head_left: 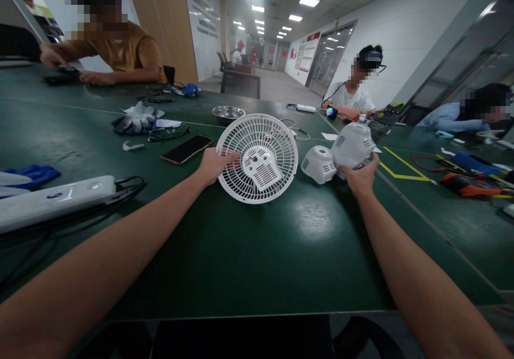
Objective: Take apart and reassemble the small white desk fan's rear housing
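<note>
A round white fan grille with a vented centre plate is tilted toward me in the middle of the view. My left hand grips its left rim, thumb over the slats. On the right, my right hand is closed on a white vented plastic housing, holding it by its lower right side. Between the grille and that housing sits a smaller white plastic cover with a hole in its top. The fingertips of my right hand are partly hidden behind the housing.
A phone, a metal bowl and gloves lie beyond my left hand. A white power strip is at left. Tools and yellow tape are at right. Several people sit around the green table.
</note>
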A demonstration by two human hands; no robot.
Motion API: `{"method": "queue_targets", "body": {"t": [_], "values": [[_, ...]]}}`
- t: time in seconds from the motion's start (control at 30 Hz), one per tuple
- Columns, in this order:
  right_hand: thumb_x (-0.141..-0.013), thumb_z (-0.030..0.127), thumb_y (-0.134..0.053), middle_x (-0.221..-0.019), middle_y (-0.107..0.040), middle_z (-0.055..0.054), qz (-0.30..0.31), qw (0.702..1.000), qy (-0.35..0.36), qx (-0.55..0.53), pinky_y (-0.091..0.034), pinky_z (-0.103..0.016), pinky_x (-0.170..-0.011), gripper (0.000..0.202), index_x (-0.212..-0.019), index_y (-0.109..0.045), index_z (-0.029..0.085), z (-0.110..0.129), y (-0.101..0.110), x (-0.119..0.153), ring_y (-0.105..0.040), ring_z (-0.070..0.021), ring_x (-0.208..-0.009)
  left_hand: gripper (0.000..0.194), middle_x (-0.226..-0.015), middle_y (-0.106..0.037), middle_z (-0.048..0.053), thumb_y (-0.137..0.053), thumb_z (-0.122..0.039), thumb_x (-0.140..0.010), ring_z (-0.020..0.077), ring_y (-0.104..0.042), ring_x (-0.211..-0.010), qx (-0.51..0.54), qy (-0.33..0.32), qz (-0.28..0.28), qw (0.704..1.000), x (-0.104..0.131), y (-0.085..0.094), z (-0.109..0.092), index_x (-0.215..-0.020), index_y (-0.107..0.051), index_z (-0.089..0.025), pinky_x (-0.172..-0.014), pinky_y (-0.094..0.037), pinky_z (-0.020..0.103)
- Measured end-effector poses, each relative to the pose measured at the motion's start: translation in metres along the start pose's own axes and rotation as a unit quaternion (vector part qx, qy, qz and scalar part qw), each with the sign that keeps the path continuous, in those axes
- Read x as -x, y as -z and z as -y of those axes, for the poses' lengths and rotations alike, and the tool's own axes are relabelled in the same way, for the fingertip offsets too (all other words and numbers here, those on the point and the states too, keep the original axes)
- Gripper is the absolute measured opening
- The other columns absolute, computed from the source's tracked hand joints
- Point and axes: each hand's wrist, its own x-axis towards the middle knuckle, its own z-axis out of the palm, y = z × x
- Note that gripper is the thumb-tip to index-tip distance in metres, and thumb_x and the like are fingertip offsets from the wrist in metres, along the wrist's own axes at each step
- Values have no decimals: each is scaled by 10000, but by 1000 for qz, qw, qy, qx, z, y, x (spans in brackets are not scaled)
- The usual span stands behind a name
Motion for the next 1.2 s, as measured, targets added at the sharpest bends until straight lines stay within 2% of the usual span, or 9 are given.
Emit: {"method": "queue_targets", "body": {"t": [0.1,0.27,0.43,0.53,0.6,0.73,0.9,1.13,1.2], "values": [[-556,426,-895,-1266,-697,-180,24,997,-75,3,-520,-584,-1034,1100,-1503,-394,178,-10,-7,-5,-685,-388,-1140,209,-766,-770,119,-901,-175,-705,243,-737,-672,5,3,-7,1000,2,-2,-1,-849,-771,-98,-705,-628,420],[-521,526,-924,-1260,-709,-221,25,995,-84,52,-515,-613,-1051,867,-1237,-589,170,-7,-10,-7,-682,-420,-1169,232,-789,-778,124,-912,-184,-696,245,-740,-676,1,2,-7,1000,1,-1,-1,-859,-772,-94,-702,-632,422],[-509,426,-934,-1192,-743,-155,-67,994,-88,0,-550,-554,-1023,766,-1159,-601,194,13,-4,-3,-716,-370,-1088,255,-815,-787,126,-918,-206,-701,254,-753,-701,0,1,6,1000,-2,3,2,-889,-776,-107,-708,-640,420],[-555,419,-915,-1195,-742,-131,-114,991,-41,-55,-574,-498,-978,760,-1199,-566,219,34,3,-2,-729,-335,-1052,233,-798,-782,124,-914,-210,-709,254,-750,-689,4,2,8,1000,-3,2,4,-867,-773,-111,-713,-641,430],[-592,430,-895,-1206,-735,-135,-120,989,-2,-88,-584,-466,-942,751,-1218,-536,226,50,5,1,-732,-321,-1050,223,-791,-778,124,-915,-217,-714,254,-749,-690,6,1,9,1000,-3,2,4,-851,-772,-114,-724,-643,442],[-573,433,-897,-1183,-718,-119,-77,993,3,-94,-572,-480,-934,755,-1185,-499,241,71,-1,16,-723,-322,-1039,224,-810,-781,123,-917,-219,-718,265,-758,-721,3,4,13,1000,-3,2,3,-861,-773,-123,-755,-646,462],[-497,469,-929,-1162,-707,-119,36,997,-42,-62,-523,-530,-995,817,-1136,-468,254,71,-18,34,-691,-348,-1061,228,-785,-778,118,-911,-212,-717,255,-750,-695,11,7,9,1000,0,1,-1,-868,-771,-116,-740,-644,451],[-596,526,-870,-1325,-666,-155,85,988,-6,-125,-523,-486,-1010,894,-1318,-434,230,61,-23,38,-667,-321,-1147,203,-756,-771,108,-906,-203,-705,234,-735,-663,5,6,6,1000,-1,0,1,-822,-766,-113,-713,-640,429],[-647,576,-834,-1284,-684,-154,81,989,6,-120,-522,-490,-1001,859,-1334,-469,211,62,-21,39,-672,-314,-1100,192,-743,-766,106,-899,-193,-706,233,-731,-655,11,6,1,1000,-1,-1,1,-815,-763,-113,-714,-637,429]]}}
